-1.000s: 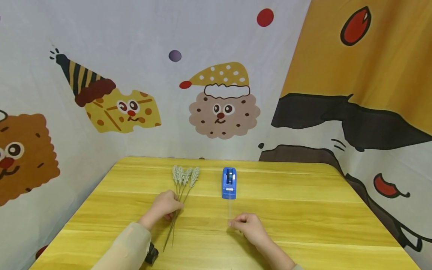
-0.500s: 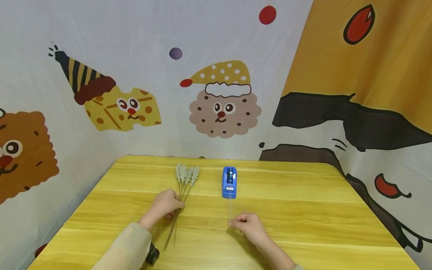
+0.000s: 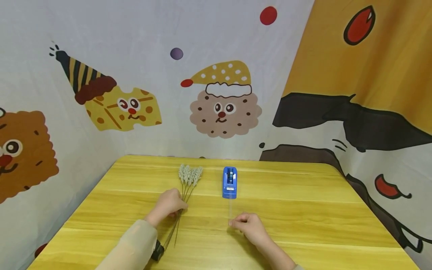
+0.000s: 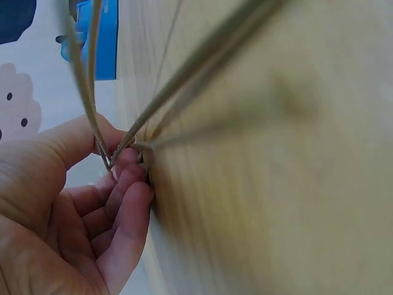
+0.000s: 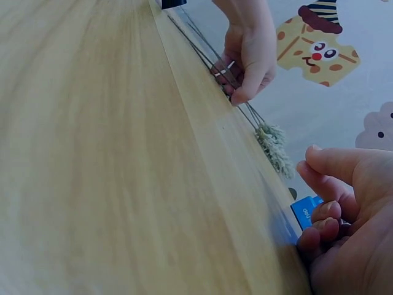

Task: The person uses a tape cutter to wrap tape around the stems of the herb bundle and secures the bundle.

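Note:
A small bunch of dried flowers (image 3: 190, 175) with pale grey-green heads and long thin stems lies over the left half of the table. My left hand (image 3: 168, 204) pinches the stems near their middle. Close up in the left wrist view, several stems (image 4: 178, 80) cross between the thumb and fingertips. To the right stands a blue tape dispenser (image 3: 230, 193), its roll inside. From its front a strip of clear tape (image 3: 230, 208) runs toward me. My right hand (image 3: 250, 228) pinches the strip's end between thumb and forefinger, the other fingers curled.
The wooden table (image 3: 303, 210) has a yellowish grain and rounded far corners. Behind it hangs a cloth (image 3: 141, 45) printed with cartoon food. A black object (image 3: 157, 250) sits at the left sleeve's cuff (image 3: 143, 234).
My left hand has slid a little to the right with the flowers, and their heads have drawn closer together. The right hand and the tape stay in place.

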`<state>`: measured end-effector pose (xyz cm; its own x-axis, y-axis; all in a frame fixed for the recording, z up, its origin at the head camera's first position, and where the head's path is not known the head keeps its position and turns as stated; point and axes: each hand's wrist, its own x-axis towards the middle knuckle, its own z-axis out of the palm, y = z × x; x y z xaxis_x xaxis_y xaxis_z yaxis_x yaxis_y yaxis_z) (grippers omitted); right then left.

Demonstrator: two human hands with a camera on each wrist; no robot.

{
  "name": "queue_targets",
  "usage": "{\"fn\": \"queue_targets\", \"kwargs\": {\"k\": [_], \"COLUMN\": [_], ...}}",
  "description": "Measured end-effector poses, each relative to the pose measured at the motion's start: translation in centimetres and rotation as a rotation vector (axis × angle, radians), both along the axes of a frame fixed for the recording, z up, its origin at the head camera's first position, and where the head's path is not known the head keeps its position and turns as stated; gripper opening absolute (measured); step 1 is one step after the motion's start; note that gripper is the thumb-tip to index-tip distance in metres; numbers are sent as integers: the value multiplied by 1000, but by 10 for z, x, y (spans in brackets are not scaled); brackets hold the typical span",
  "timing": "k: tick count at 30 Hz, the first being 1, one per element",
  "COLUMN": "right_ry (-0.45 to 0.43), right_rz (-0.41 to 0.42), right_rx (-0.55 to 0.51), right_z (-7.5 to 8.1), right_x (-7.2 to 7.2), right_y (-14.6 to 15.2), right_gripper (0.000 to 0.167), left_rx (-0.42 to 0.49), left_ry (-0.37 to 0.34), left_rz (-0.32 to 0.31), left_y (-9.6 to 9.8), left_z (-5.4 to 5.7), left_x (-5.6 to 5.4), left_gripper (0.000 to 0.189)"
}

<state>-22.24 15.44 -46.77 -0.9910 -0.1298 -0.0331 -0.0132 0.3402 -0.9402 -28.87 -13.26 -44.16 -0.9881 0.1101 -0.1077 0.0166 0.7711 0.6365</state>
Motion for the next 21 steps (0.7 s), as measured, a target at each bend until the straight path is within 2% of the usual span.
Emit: {"fn": "queue_targets", "kwargs": {"k": [8,12,21], "right_ry": [-3,11,17], "right_rz": [10,4,1], "right_rx": [-14,-22,0], "right_z": [-4,-2,-5], "right_x": [-3,-1,0], "right_y": [4,3,2], "right_gripper": [20,19,18], "left_rx": [2,46,132], "left_ry": [-9,-20,-74], "left_rz": [12,12,-67], "left_y": [3,3,-2], "left_z": [2,5,11], "left_x": [1,2,7], "left_gripper": [38,35,34]}}
